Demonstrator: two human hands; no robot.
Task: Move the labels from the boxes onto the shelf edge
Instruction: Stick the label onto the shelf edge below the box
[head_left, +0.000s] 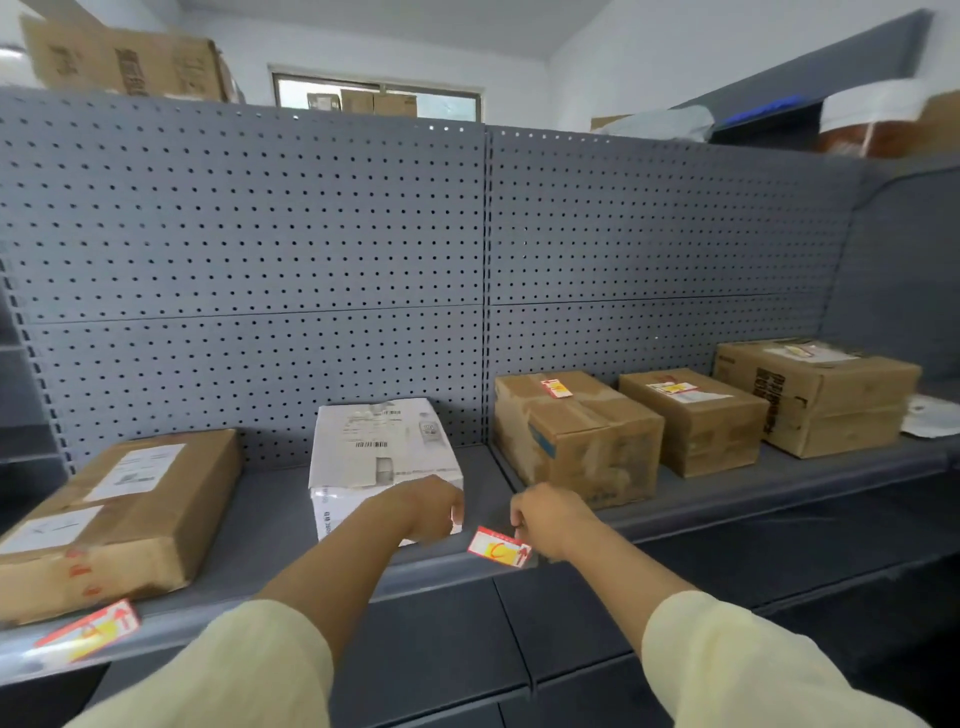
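The right hand (545, 519) pinches the right end of a red-and-yellow label (500, 546), which lies tilted against the grey shelf edge (197, 616), just in front of the white box (382, 452). The left hand (434, 506) hovers close beside it with fingers curled downward, in front of the white box's lower corner; whether it grips anything I cannot tell. A second label (88, 631) sits on the shelf edge at far left, below the flat brown box (119, 519). To the right, three more brown boxes stand in a row on the shelf: the nearest box (576, 436) carries a small label (557, 388) on its top, the middle box (696, 421) another label (672, 388), and the far box (815, 395) stands beyond. A perforated grey back panel (260, 234) rises behind them.
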